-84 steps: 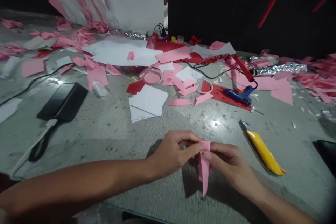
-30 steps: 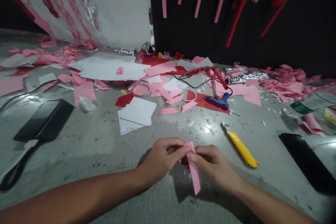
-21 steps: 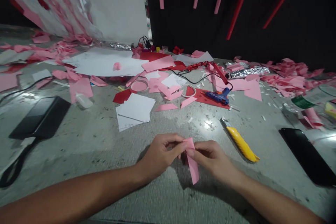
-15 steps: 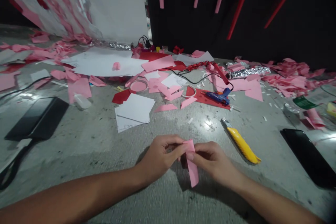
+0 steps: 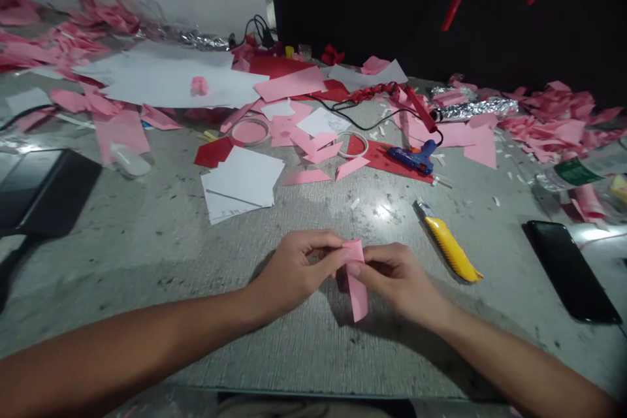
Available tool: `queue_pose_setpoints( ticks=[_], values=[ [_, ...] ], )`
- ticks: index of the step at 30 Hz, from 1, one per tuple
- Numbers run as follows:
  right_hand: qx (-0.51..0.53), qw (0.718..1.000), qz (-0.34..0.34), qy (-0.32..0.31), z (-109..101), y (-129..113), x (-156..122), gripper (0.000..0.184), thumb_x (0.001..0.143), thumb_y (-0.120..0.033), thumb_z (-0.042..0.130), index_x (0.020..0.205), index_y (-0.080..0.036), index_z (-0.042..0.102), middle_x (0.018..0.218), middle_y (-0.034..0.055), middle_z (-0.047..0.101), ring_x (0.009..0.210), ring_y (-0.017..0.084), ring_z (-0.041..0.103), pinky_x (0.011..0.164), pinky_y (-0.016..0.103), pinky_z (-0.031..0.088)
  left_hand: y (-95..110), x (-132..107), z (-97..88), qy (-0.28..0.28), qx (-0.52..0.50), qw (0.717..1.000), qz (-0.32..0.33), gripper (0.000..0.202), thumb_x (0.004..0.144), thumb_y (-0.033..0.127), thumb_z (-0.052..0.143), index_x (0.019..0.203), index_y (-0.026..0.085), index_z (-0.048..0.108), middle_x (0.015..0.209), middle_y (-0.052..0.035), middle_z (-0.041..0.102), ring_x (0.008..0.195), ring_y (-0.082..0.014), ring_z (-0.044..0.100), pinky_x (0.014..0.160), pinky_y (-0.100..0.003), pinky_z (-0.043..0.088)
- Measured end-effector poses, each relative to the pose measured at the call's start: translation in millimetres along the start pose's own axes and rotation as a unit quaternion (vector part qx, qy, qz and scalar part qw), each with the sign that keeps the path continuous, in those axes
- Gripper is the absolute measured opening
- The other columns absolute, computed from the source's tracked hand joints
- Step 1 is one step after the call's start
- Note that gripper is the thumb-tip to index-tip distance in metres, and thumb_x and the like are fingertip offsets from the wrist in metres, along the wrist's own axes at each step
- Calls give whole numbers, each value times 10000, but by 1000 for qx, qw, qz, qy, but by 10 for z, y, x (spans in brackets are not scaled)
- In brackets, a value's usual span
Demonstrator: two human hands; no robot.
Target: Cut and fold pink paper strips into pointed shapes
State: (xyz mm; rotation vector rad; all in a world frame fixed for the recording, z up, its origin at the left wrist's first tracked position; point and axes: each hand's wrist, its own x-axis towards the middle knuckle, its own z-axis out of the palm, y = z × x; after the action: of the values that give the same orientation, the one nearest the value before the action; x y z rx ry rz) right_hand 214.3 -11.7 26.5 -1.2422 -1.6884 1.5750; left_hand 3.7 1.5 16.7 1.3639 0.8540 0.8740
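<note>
Low over the grey table (image 5: 161,255), near its front edge, both my hands meet on a narrow pink paper strip (image 5: 357,287). My left hand (image 5: 294,271) pinches the strip's upper end from the left, fingers curled. My right hand (image 5: 396,277) pinches the same end from the right, thumb on top. The rest of the strip hangs down toward me between the two hands.
A yellow utility knife (image 5: 450,251) lies just right of my hands, a black phone (image 5: 568,271) farther right. A blue glue gun (image 5: 411,158), tape rings, white sheets (image 5: 240,183) and pink and red scraps litter the middle and back. A black device (image 5: 44,189) sits at left.
The hanging part of the pink strip has grown shorter as my fingers work its upper end. The camera has tilted down, so the table's contents sit higher in the picture.
</note>
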Motion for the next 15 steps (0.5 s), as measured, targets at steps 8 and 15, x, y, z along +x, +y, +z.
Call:
queue_pose_setpoints(
  ticks=[8,15],
  values=[
    [-5,1000,14,-1,-9,-25,1,441,962,-561,725,866,-146,838,674,7,596,638,130,445,597,281,346,9,-13,-7,-1,-7,1000,-9,227,1012,317,677,872,176,787,757,7,660,731,-114,585,696,-242,451],
    [-20,1000,5,-10,-21,-14,-19,532,993,-609,661,722,-156,726,631,-22,438,622,124,338,565,294,267,32,-9,14,7,-17,1000,4,219,1008,323,695,881,175,794,776,-6,699,727,-118,623,687,-239,482]
  ],
)
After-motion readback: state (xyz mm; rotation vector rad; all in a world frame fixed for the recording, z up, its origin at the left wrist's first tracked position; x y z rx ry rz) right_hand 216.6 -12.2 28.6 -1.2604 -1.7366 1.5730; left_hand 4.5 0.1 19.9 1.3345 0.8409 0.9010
